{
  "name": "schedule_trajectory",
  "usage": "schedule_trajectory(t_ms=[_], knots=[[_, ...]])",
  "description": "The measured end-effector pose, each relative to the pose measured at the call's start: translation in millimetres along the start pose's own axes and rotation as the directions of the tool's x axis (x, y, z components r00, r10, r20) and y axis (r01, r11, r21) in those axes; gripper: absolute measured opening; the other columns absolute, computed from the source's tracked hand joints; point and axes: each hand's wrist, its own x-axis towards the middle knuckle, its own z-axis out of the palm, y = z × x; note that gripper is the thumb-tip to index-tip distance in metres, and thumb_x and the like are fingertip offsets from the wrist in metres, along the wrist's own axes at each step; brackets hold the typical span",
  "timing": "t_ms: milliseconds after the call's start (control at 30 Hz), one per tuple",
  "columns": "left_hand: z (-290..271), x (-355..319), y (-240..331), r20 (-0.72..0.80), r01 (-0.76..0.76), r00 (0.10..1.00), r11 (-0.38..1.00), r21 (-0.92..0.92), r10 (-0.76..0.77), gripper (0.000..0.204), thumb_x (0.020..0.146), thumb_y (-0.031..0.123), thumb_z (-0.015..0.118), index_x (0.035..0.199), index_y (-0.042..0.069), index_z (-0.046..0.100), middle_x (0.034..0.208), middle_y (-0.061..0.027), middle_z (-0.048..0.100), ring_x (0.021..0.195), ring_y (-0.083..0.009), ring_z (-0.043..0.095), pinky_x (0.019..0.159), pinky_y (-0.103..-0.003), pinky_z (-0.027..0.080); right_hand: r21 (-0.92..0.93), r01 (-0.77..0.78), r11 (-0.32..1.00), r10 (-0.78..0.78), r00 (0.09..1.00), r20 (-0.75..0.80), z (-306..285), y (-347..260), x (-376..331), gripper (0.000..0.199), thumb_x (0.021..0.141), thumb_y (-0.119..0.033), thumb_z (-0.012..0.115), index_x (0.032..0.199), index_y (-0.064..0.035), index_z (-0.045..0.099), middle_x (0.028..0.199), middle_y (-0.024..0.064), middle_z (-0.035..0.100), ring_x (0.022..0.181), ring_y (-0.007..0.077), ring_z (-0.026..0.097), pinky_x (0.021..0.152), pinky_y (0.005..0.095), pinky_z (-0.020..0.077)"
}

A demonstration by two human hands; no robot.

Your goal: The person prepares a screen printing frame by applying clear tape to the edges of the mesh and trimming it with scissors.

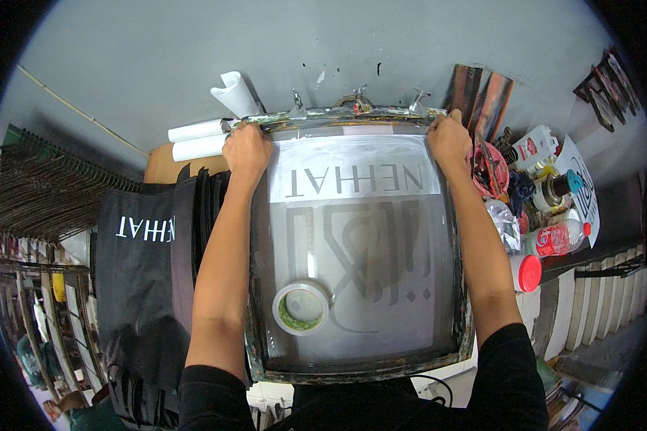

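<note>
— Where are the hands?

— I see the left hand (246,149) and the right hand (448,140) both closed over the far edge of a screen-printing frame (359,363), one at each far corner, fingers curled over the rail.

— And the frame itself?

— It lies flat in front of me on the tabletop (162,167), its grey mesh showing a mirrored stencil. A roll of tape (300,308) sits on the mesh near the left side, close to me.

— What surrounds it?

— Left of the frame, a stack of black printed fabric (140,258); beyond it, rolled white paper (201,140). On the right, a clutter of bottles and cans (553,215). Behind is a plain grey wall (266,43), and drying racks (43,194) at far left.

— The arms?

— Both forearms reach straight out, nearly parallel, along the frame's two sides.
</note>
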Motion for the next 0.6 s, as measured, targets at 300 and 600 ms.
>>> schedule_trajectory(t_ms=[300,600], knots=[[-12.4,4.6,12.9,0.110,0.051,0.993,0.999,0.019,-0.053,0.021,0.077,0.010,0.068,0.091,-0.004,0.074,0.097,-0.0240,0.073,0.091,-0.0424,0.072,0.083,-0.049,0.057,-0.016,0.009,1.000,-0.009,1.000,0.008,-3.3,-1.1,0.0,0.016,0.082,-0.015,0.071,0.093,-0.0041,0.075,0.114,0.0186,0.060,0.089,0.0421,0.071,0.078,0.0525,0.0571],[-22.0,1.8,14.2,0.194,0.120,0.974,0.993,-0.006,-0.116,0.020,0.079,0.015,0.069,0.095,0.004,0.077,0.105,-0.0185,0.073,0.098,-0.0387,0.071,0.086,-0.048,0.055,-0.006,0.011,1.000,-0.011,1.000,0.014,-2.9,-0.1,0.5,0.018,0.082,-0.013,0.070,0.095,-0.0026,0.074,0.114,0.0205,0.059,0.089,0.0437,0.071,0.078,0.0532,0.0575]])
